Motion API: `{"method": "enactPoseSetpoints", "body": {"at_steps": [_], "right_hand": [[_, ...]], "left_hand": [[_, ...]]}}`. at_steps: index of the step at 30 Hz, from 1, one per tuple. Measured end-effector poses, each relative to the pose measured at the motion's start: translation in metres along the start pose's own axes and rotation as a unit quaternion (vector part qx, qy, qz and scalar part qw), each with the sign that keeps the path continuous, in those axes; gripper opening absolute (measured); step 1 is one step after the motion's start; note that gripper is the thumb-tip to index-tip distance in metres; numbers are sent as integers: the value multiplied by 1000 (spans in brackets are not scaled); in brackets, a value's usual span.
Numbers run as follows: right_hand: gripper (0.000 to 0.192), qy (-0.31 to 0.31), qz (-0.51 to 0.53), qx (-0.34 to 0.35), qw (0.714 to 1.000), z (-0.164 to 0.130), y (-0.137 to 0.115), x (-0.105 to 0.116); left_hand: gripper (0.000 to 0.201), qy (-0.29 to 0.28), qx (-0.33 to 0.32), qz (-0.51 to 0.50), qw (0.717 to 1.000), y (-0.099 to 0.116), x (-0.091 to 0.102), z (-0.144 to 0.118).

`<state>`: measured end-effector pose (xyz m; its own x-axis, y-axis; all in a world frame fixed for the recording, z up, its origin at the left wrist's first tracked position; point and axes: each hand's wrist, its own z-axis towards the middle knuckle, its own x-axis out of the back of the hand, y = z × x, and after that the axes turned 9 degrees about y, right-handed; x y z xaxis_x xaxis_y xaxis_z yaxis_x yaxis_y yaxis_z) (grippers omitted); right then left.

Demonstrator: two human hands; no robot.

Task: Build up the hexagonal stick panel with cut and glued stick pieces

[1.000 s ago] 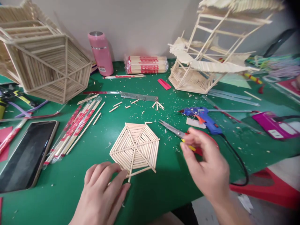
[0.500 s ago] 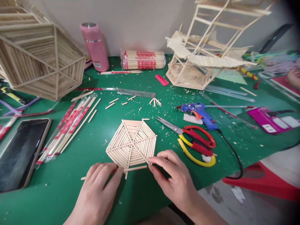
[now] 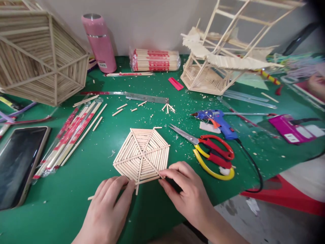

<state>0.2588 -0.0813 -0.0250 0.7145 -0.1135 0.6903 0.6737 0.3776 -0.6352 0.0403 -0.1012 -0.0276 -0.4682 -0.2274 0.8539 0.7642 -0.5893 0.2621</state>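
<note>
A flat hexagonal panel of glued wooden sticks lies on the green table, its spokes meeting in the middle. My left hand rests flat at the panel's near left corner, fingertips touching a loose stick along the near edge. My right hand pinches the other end of that near-edge stick at the panel's near right corner. Red and yellow scissors lie just right of the panel. A blue glue gun lies beyond them.
A large stick basket stands at far left, a pink bottle and packed chopsticks at the back, a stick tower back right. Wrapped chopsticks and a phone lie left. Another person's hand shows far right.
My right hand left the scissors lying on the table and came to the panel's near right corner. My left hand shifted slightly to the near edge stick.
</note>
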Motion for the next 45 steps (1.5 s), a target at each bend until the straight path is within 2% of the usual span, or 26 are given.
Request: {"method": "enactPoseSetpoints", "body": {"at_steps": [2, 8, 11, 18, 23, 30, 36, 39, 41, 45], "right_hand": [[13, 1, -1, -1, 1000, 0, 0, 0], [12, 1, -6, -5, 1000, 2, -1, -1], [11, -2, -9, -8, 1000, 3, -2, 0], [11, -2, -9, -6, 1000, 4, -3, 0], [11, -13, -9, -10, 1000, 3, -1, -1], [11, -14, -4, -13, 1000, 2, 0, -1], [11, -20, -7, -18, 1000, 2, -2, -2], [17, 14, 24, -17, 999, 0, -3, 2], [23, 68, 38, -26, 997, 0, 1, 9], [19, 175, -65, -50, 981, 2, 27, 36]], "left_hand": [[21, -13, 0, 0, 1000, 1, 0, 0], [18, 15, 29, 11, 999, 6, -3, 2], [18, 12, 48, 7, 999, 8, -4, 2], [18, 35, 32, 19, 999, 8, -2, 11], [19, 25, 39, 14, 999, 10, -3, 14], [19, -2, 94, -32, 995, 9, -7, 7], [17, -11, 89, -51, 995, 5, -2, 7], [19, -10, 77, -60, 995, 1, -1, 7], [20, 1, 70, -65, 995, -1, -1, 6], [20, 32, 69, -87, 993, 0, 1, 4]]}}
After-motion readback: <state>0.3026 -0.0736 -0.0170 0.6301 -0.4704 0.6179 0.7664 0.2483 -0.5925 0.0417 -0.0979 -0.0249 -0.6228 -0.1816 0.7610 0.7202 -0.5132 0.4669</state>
